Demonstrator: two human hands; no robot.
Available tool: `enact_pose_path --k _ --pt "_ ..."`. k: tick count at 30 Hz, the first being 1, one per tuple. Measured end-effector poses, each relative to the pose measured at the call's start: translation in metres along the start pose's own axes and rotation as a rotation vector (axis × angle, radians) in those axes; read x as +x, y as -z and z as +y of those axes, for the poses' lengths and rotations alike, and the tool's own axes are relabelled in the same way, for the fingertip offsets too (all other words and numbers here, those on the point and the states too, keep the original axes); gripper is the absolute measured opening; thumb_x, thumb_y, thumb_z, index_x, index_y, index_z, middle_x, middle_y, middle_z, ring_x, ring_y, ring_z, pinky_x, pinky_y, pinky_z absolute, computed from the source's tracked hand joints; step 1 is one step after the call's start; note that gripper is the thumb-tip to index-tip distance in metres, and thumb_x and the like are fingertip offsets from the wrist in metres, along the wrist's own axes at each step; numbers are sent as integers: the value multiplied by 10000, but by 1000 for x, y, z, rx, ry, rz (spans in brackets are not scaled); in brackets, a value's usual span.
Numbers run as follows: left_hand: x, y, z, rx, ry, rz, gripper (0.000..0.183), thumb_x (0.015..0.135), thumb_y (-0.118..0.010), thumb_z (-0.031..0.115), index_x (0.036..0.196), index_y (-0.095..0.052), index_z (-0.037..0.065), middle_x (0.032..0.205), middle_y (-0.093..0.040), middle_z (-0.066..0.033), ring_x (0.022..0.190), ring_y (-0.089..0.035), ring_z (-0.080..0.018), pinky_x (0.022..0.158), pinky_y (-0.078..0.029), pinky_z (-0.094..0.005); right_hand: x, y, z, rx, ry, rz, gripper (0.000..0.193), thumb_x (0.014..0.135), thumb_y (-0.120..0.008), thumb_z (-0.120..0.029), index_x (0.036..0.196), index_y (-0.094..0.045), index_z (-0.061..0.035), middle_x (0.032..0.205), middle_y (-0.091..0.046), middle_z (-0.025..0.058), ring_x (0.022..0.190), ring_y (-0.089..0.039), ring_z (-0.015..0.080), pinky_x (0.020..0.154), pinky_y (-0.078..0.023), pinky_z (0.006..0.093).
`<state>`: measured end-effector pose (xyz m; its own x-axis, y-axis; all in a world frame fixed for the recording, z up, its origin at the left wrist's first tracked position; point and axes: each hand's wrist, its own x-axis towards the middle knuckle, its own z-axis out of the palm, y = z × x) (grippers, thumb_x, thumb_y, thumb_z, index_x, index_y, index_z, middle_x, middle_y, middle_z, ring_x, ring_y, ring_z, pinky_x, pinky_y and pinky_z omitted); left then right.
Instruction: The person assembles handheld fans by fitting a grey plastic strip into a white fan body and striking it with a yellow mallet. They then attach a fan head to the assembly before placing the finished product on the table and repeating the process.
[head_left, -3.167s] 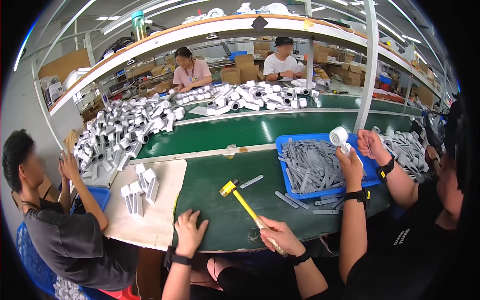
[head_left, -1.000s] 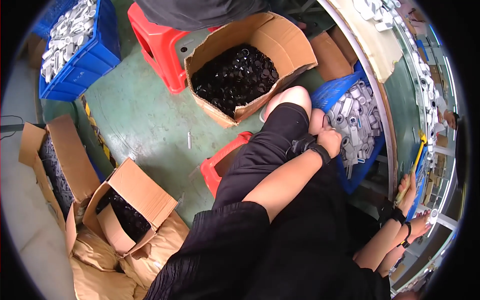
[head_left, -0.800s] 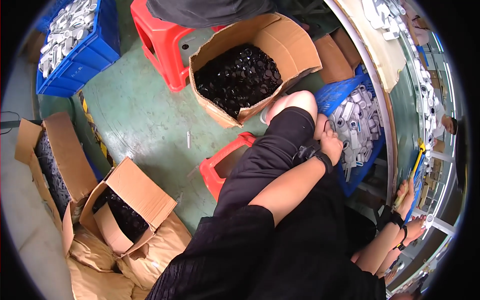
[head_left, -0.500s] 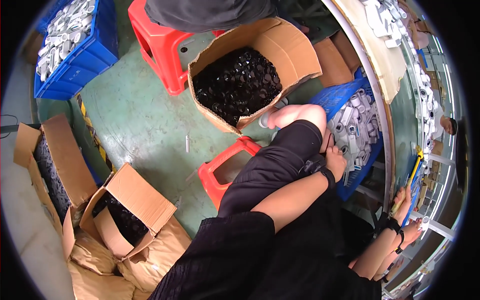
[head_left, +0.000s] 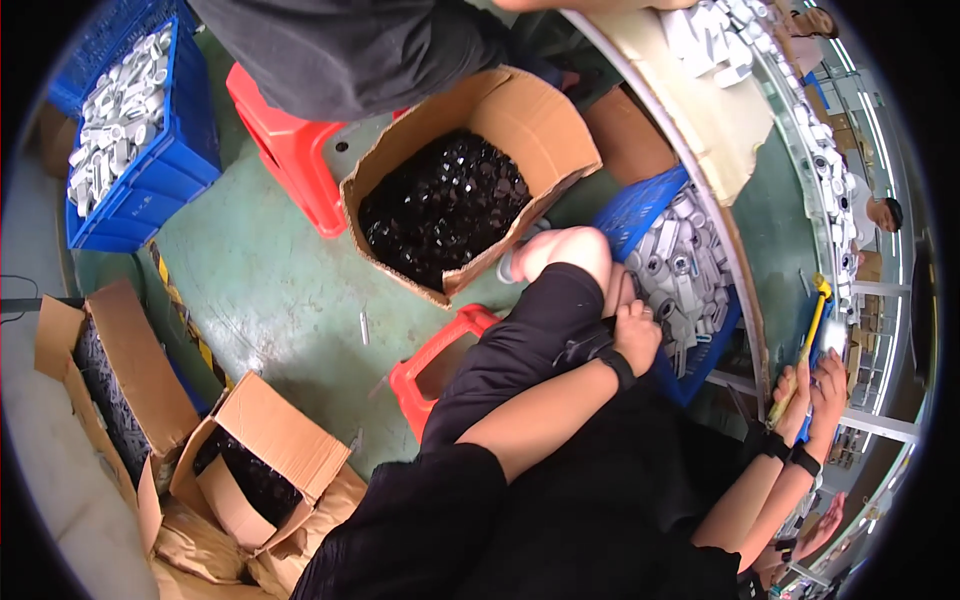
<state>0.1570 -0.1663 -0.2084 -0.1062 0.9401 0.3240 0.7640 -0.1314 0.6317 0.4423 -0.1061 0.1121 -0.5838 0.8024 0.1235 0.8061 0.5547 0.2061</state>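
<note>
My left hand (head_left: pixel 638 338), with a dark wristband, is curled beside my bent knee, at the near side of a blue basket (head_left: pixel 622 222) of white and grey plastic parts (head_left: pixel 682 275). Its fingers are closed, and whatever they hold is hidden. Over the bench at the right rim, my right hand (head_left: pixel 794 396) is wrapped round the yellow handle of a hammer (head_left: pixel 812 325), whose head points away from me. Right beside it is another hand (head_left: pixel 827 388) with a wristband, near a blurred white part (head_left: pixel 834 338); whose it is I cannot surely tell.
An open carton (head_left: pixel 545 115) of shiny black pieces stands ahead, near a person on a red stool (head_left: pixel 290 150). A blue crate (head_left: pixel 150 205) of white parts is far left. Open cartons (head_left: pixel 280 425) stand lower left. A red stool (head_left: pixel 405 385) is by my leg. Parts line the bench (head_left: pixel 785 220).
My view has shifted, so most floor things sit lower and further left. The hand beside the hammer has moved up close to my right hand. A forearm now shows at the top.
</note>
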Motion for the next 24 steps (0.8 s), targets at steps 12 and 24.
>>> enact_pose_path --k 12,24 --pt "6 95 -4 -494 56 -248 190 859 -603 193 927 -717 56 888 -703 -173 840 -684 -352 773 -527 -471 5 -71 -88 1599 -915 462 271 965 -605 -175 1220 -556 -101 699 -552 14 451 -467 71 355 -367 209" --pt "12 221 77 -608 -32 -278 162 927 -673 107 1057 -713 20 991 -695 -90 878 -670 -142 797 -537 -275 6 -74 -93 1786 -788 433 510 941 -628 -138 1433 -499 -134 647 -525 -6 457 -509 94 384 -423 251"
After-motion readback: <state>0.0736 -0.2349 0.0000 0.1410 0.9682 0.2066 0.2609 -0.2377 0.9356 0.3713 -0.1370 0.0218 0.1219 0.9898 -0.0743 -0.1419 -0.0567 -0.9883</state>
